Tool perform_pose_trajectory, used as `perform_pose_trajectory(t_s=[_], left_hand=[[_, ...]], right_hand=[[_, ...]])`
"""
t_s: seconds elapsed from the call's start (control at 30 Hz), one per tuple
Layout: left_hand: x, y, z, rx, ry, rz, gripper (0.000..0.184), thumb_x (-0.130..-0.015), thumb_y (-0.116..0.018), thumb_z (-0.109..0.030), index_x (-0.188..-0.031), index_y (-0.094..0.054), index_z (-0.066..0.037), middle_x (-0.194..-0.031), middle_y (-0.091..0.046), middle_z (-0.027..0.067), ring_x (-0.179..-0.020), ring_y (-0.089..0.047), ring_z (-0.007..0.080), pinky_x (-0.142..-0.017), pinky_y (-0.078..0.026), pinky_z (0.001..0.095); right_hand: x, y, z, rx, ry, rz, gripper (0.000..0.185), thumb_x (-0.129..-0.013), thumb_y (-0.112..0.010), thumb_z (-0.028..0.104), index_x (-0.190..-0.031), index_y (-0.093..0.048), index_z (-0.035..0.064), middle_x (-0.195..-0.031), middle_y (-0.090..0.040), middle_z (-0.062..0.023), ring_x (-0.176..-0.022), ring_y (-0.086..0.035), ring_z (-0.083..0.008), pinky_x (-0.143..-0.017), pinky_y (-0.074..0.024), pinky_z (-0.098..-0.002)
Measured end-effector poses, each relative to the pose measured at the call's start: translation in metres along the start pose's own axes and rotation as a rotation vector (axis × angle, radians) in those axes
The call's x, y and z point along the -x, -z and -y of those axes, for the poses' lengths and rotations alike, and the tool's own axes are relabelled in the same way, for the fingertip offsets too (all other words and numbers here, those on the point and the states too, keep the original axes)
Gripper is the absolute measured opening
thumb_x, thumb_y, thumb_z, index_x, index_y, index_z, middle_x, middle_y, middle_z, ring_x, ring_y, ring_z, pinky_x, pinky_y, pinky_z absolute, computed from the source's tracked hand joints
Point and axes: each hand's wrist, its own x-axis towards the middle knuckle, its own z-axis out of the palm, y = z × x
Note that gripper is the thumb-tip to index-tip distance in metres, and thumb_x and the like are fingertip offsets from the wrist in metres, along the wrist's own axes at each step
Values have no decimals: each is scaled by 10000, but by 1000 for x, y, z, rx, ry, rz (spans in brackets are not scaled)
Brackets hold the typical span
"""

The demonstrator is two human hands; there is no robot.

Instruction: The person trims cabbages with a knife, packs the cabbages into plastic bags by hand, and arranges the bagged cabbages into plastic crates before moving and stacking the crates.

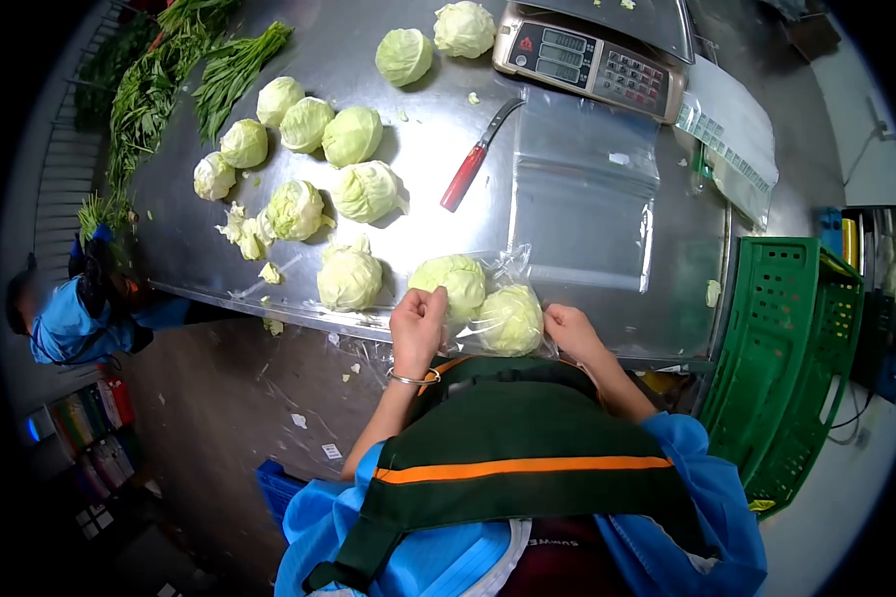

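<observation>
Two pale green cabbages, a left one and a right one, lie in a clear plastic bag at the table's near edge. At the bag's left side, my left hand is closed with its fingertips pinching the film, beside the left cabbage. My right hand is closed on the bag's right side, close to the right cabbage; its fingertips are partly hidden. Just left of my left hand sits a loose cabbage.
Several more cabbages are spread over the metal table. A red-handled curved knife lies beside flat plastic bags. Beyond stands a scale. Green crates are at right; a person in blue is at far left.
</observation>
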Motion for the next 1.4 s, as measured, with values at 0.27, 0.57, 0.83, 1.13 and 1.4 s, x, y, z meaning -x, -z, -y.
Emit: perform_pose_trajectory(t_s=[0.27, 0.57, 0.83, 1.13, 1.4], left_hand=[[-48, 31, -27, -1164, -1071, 602, 510, -734, -528, -26, -1211, -554, -202, -1396, -380, 30, -1269, -308, 393, -996, -355, 462], [-132, 22, -45, -703, 300, 998, 458, -927, -425, -387, -1207, -540, -44, -1183, -584, 113, -958, -623, 168, -825, -502, 312], [-50, -15, -47, 41, 536, 836, 527, -938, -397, -421, -1206, -492, 23, -1117, -594, 157, -950, -633, 222, -805, -530, 325], [25, -107, -84, -203, 95, 953, 690, -946, -191, -556, -1217, -460, 19, -1119, -567, 209, -1035, -564, 309, -890, -428, 368], [100, -262, -134, -300, -646, 1244, 347, -896, -476, -245, -1155, -514, -17, -998, -589, 205, -867, -588, 363, -779, -465, 378]], right_hand=[[-2, 25, 49, 370, 557, 172, 717, -756, -554, -19, -1396, -233, 12, -1436, -237, -209, -1298, -315, -336, -1053, -291, -393], [-10, 47, 125, -621, -427, 89, 418, -934, -350, 349, -1066, -505, -16, -672, -529, -68, -521, -512, -148, -611, -469, -310], [40, 25, 142, -1291, -242, -217, 615, -898, -537, 220, -1377, -183, 69, -1291, -380, -137, -1139, -461, -260, -907, -452, -413], [102, 99, 104, -1659, 226, -445, 617, -853, -606, 157, -1366, -265, 119, -1286, -422, -105, -1138, -483, -264, -887, -478, -416], [230, 319, 69, -1078, 431, -1058, 564, -804, -647, 266, -1253, -436, -3, -1120, -575, -138, -1006, -585, -244, -859, -492, -371]])
